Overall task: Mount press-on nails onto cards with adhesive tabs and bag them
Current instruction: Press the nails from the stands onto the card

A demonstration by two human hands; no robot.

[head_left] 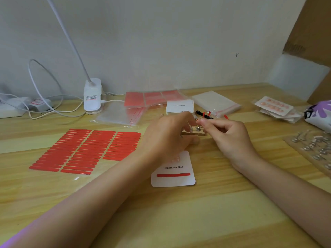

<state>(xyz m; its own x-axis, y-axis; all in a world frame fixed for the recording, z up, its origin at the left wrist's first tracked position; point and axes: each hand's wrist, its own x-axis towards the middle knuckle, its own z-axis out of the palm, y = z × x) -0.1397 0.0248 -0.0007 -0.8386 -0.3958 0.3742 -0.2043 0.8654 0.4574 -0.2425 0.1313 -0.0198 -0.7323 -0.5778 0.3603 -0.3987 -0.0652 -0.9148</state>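
Card [173, 178] lies on desk [197, 221], near centre, nearest the person. Sheet of adhesive strips [86, 151] to its left. Behind card, a small wooden stand [195, 134], both hands [168, 138] over it. Stack of cards [179, 106] behind the stand. Empty bags [118, 115] behind the strip sheet; lamp base [92, 96] further left, by the wall. Bagged finished cards [276, 109] far right; nail tray [315, 149] at right edge.
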